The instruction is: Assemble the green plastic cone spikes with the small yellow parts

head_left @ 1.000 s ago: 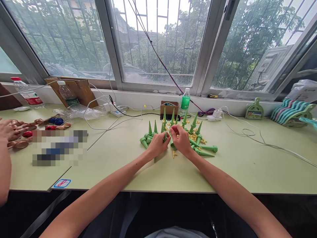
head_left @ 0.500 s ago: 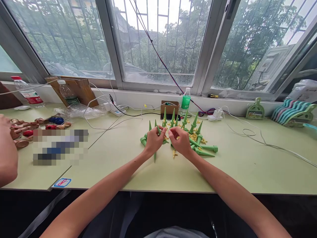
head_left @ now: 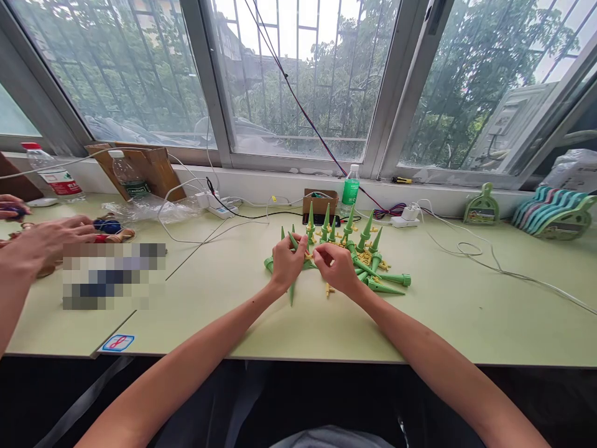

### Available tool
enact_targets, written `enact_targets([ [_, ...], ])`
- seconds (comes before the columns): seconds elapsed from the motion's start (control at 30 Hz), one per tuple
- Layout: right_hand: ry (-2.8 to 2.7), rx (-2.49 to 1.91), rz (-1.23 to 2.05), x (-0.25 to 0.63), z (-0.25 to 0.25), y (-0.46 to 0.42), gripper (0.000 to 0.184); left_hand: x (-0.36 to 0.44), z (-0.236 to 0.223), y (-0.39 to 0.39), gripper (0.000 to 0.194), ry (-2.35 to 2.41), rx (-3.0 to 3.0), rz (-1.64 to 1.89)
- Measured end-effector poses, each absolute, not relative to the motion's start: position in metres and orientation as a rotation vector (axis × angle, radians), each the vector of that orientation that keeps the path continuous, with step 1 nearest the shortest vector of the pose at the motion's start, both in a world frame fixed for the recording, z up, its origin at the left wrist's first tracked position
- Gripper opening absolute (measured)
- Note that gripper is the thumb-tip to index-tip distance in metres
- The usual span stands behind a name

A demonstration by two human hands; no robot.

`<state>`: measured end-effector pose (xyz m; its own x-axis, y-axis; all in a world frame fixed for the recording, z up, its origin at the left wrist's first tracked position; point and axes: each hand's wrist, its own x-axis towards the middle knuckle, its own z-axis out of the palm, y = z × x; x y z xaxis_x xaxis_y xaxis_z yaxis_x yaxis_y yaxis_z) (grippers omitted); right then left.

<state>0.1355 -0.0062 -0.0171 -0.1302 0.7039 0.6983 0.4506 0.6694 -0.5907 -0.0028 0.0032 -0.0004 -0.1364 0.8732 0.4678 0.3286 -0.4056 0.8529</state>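
Observation:
My left hand point(head_left: 288, 264) is closed round a green watering spike point(head_left: 293, 241), its tip pointing up past the fingers. By those fingertips shows a small yellow piece. My right hand point(head_left: 336, 267) is pinched just beside it, and what sits between its fingertips is hidden. Behind both hands, several green spikes with yellow valves stand upright, one of them a tall spike point(head_left: 366, 233). More spikes lie to the right, including a capped spike point(head_left: 394, 280), near a heap of yellow valves point(head_left: 365, 257). A single yellow valve point(head_left: 328, 290) lies in front of my right hand.
A small cardboard box point(head_left: 320, 201) and a green-labelled bottle point(head_left: 350, 185) stand at the back. White cables point(head_left: 485, 254) cross the right side. At left, another person's hands point(head_left: 60, 239) are among wooden pieces. Small dustpans point(head_left: 550, 213) are stacked far right.
My two hands have shifted slightly, the right one a little left and down, with the spike still in the left. The other person's hands have reached further in over the wooden pieces.

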Motion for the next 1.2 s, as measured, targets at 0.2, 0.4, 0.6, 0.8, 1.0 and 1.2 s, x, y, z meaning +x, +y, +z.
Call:
enact_targets([
  [0.2,-1.748,-0.897,0.240,0.1354,-0.0153,-0.0087,0.016,-0.0051,0.0009,0.0044,0.031,1.396,1.680,1.595],
  [0.4,-1.702,-0.892,0.184,0.1346,-0.0136,-0.0110,0.015,-0.0055,0.0006,0.0038,0.032,1.404,1.679,1.590],
  [0.6,-1.754,-0.921,0.223,0.1347,-0.0155,-0.0090,0.016,-0.0045,-0.0002,0.0043,0.031,1.380,1.660,1.573],
  [0.8,-1.779,-0.902,0.249,0.1340,-0.0157,-0.0088,0.017,-0.0033,0.0003,0.0026,0.033,1.379,1.678,1.566],
  [1.0,-1.814,-0.896,0.276,0.1333,-0.0153,-0.0089,0.020,-0.0021,0.0001,0.0027,0.033,1.388,1.714,1.562],
  [1.2,-1.835,-0.898,0.280,0.1340,-0.0194,-0.0063,0.021,-0.0029,-0.0026,0.0048,0.033,1.377,1.738,1.542],
])
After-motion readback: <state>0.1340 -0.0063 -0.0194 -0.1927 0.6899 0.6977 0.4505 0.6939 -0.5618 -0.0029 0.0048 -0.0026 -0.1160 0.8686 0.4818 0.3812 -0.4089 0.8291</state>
